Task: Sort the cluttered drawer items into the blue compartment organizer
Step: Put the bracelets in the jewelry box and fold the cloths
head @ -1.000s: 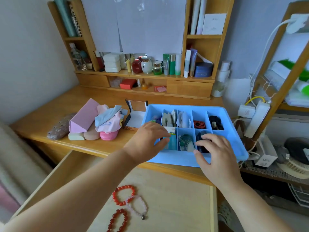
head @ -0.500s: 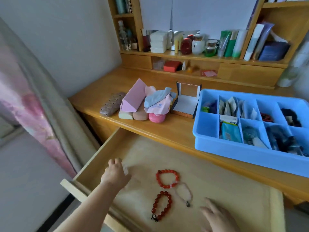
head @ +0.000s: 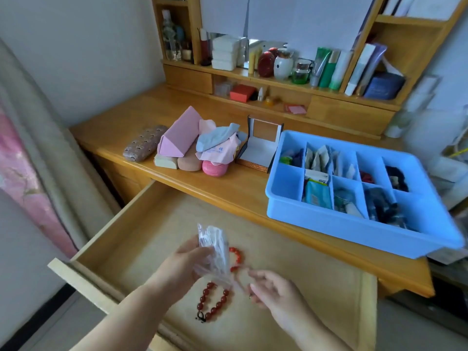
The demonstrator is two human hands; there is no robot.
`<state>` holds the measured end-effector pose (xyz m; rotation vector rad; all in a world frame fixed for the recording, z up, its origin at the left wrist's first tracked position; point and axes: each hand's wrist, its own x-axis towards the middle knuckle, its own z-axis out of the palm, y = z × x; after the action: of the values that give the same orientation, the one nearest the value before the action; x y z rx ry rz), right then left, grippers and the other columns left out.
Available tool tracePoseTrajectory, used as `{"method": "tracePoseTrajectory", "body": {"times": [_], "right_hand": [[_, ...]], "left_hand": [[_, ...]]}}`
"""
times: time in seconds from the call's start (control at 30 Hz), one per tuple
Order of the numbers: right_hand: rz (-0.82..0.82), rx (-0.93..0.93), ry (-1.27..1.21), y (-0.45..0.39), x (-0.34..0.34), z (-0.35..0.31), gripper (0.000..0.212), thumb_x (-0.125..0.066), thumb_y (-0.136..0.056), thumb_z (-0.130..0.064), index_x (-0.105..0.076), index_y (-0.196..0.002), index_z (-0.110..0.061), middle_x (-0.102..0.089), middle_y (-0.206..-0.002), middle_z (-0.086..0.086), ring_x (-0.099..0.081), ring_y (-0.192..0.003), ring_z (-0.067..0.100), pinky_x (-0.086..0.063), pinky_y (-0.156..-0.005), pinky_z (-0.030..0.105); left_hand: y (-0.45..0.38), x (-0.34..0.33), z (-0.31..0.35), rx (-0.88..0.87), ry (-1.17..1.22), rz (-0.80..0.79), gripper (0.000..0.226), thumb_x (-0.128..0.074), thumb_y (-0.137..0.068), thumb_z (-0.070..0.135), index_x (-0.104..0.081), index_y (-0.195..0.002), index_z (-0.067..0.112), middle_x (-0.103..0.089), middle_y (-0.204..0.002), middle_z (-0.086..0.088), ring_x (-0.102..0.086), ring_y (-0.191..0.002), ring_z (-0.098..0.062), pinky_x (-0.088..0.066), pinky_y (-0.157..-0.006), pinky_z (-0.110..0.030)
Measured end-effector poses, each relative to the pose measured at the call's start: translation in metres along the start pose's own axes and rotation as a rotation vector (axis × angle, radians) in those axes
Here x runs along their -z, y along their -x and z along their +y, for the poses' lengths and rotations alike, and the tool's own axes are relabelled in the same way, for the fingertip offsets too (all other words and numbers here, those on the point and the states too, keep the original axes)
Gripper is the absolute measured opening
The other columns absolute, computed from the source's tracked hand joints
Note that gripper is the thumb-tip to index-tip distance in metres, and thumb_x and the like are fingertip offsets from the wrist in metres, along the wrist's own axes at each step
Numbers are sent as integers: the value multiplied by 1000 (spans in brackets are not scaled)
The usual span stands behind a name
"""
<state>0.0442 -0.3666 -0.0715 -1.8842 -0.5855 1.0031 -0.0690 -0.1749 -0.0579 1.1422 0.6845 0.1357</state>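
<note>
Over the open wooden drawer, my left hand grips a crumpled clear plastic bag by its side. My right hand pinches the bag's lower corner; that spot is blurred. Under the bag, a bright red bead bracelet shows only in part. A dark red bead bracelet lies on the drawer bottom below my hands. The blue compartment organizer sits on the desk at the right. Most of its cells hold small items, and its front left cell looks bare.
On the desk left of the organizer stand an open jewellery box, a pile of cloths, a pink triangular case and a brown glasses case. A shelf unit with bottles and jars lines the back. A curtain hangs at left.
Both hands left the organizer and came down into the drawer. My left hand picked the clear bag up from the drawer's left side, and my right hand closed in on the bag's lower end.
</note>
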Motion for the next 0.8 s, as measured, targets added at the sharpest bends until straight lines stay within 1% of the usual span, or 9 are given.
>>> {"method": "tracePoseTrajectory", "body": {"times": [0.1, 0.23, 0.33, 0.37, 0.5, 0.57, 0.67, 0.73, 0.8], "right_hand": [[-59, -57, -496, 5, 8, -28, 21, -59, -92, -28, -62, -112, -22, -73, -91, 3, -68, -78, 21, -53, -67, 31], [155, 28, -565, 18, 35, -42, 22, -67, -84, -6, -62, -105, -9, -71, -82, 8, -64, -65, 15, -52, -61, 25], [325, 94, -538, 27, 64, -49, 32, -74, -74, 0, -60, -100, -10, -65, -70, 5, -56, -57, 13, -48, -57, 25], [331, 109, -583, 29, 73, -51, 34, -75, -72, 0, -60, -101, -10, -66, -70, 4, -57, -58, 12, -47, -57, 24], [171, 72, -807, 37, 96, -60, 35, -74, -65, -15, -67, -98, -9, -71, -87, 9, -65, -73, 19, -53, -61, 28], [196, 107, -741, 38, 105, -68, 29, -73, -63, -18, -67, -90, -8, -70, -82, 9, -65, -68, 17, -54, -58, 28], [446, 324, -482, 35, 122, -91, 10, -75, -68, -18, -68, -75, -18, -67, -66, 1, -64, -61, 12, -54, -59, 23], [638, 459, -146, 25, 131, -111, 7, -73, -77, -20, -67, -74, -23, -67, -64, 0, -63, -59, 9, -51, -57, 16], [721, 495, 94, 5, 137, -128, 10, -69, -79, -22, -63, -71, -19, -63, -59, 1, -55, -51, 8, -42, -46, 14]], "left_hand": [[13, -57, 0, -127, 57, -86, 33, -58, -87, 19, -61, -117, 6, -64, -108, -31, -61, -94, -47, -47, -86, -51], [20, -104, 6, -273, 38, -118, 39, -61, -87, 27, -52, -125, 18, -67, -110, -20, -65, -89, -31, -51, -70, -38], [16, -119, 20, -323, 3, -74, 39, -76, -75, 34, -61, -108, 17, -72, -93, -8, -66, -76, -20, -53, -59, -26], [13, -122, 23, -315, 31, -51, 38, -81, -70, 28, -64, -100, 16, -72, -88, -8, -65, -70, -17, -53, -55, -24], [-3, -135, 34, -291, 208, -106, 30, -80, -64, 17, -69, -91, 15, -71, -94, -18, -68, -76, -24, -56, -67, -27], [-12, -139, 48, -369, 151, -71, 35, -83, -67, 20, -66, -97, 18, -71, -95, -17, -67, -78, -24, -58, -70, -31], [-31, -137, 74, -573, 1, 119, 33, -71, -80, 21, -58, -110, 20, -69, -95, -2, -65, -82, -12, -56, -73, -24], [-41, -131, 87, -757, -288, 333, 18, -64, -88, 19, -60, -105, 23, -63, -88, 12, -58, -79, -3, -48, -67, -12], [-47, -123, 88, -871, -622, 460, 12, -59, -89, 22, -63, -100, 26, -59, -87, 20, -51, -81, 1, -39, -66, -8]]}}
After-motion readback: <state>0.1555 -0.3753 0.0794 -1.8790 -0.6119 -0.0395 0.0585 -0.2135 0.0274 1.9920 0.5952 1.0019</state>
